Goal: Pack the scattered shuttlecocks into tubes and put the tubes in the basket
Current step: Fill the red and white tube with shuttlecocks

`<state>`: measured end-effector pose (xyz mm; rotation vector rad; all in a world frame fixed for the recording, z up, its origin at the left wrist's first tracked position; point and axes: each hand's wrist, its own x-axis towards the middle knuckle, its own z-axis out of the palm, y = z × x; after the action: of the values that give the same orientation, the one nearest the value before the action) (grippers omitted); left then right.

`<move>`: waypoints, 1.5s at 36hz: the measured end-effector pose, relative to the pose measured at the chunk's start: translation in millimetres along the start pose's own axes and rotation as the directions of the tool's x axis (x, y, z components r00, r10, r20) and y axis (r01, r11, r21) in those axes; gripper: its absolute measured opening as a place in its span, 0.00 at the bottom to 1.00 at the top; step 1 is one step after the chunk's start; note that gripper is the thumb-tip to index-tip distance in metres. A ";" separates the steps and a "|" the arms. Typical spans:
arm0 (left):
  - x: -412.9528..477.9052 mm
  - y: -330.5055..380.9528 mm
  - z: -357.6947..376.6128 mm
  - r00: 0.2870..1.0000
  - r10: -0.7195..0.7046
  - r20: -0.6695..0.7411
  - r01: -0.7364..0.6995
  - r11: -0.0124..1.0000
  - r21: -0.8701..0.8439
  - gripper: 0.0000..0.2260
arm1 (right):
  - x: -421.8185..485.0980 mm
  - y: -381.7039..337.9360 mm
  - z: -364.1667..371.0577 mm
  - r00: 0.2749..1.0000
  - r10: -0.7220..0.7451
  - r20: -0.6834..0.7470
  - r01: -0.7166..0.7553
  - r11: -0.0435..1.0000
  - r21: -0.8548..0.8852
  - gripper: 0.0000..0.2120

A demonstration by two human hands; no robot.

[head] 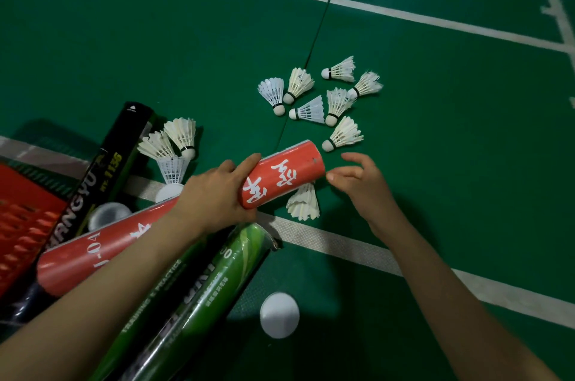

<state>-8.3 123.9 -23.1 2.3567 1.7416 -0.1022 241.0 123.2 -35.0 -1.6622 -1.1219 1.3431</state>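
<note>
Red tube [283,176] gripped in left hand [217,190], right hand [364,187] beside tube mouth, fingers [357,159] loose, holding nothing, shuttlecocks [323,97] scattered beyond

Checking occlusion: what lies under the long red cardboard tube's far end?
A white feather shuttlecock, skirt showing; its cork is covered by the red tube that the left hand grips.

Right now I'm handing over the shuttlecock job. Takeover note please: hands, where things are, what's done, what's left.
Left hand grips the red tube, its mouth toward the right hand, which is open and empty.
One shuttlecock lies under that tube, a cluster lies beyond it, and three more lie by the black tube.
Green tube and white cap are on the floor. Basket is far left.
Done: tube contents hidden.
Left: pack the loose shuttlecocks, cap, basket the tubes.
</note>
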 end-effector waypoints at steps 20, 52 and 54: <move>-44.3 13.2 -3.4 0.982 -0.118 0.147 0.111 0.992 0.051 0.44 | -84.9 97.3 66.2 0.716 -0.129 0.686 0.660 0.445 -0.606 0.32; -63.6 23.0 -1.9 0.988 -0.074 0.136 0.082 0.995 -0.057 0.42 | -44.7 9.2 13.7 0.982 -0.116 -0.147 0.078 0.968 -0.240 0.08; -62.8 25.9 -2.3 0.991 -0.054 0.125 0.063 0.996 -0.065 0.42 | -42.5 1.0 14.9 0.969 -0.188 -0.160 0.155 0.968 -0.196 0.06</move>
<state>-2.6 58.2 -6.3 2.2024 1.7275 -0.1898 223.1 83.5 -23.7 -1.7313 -1.2814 0.9871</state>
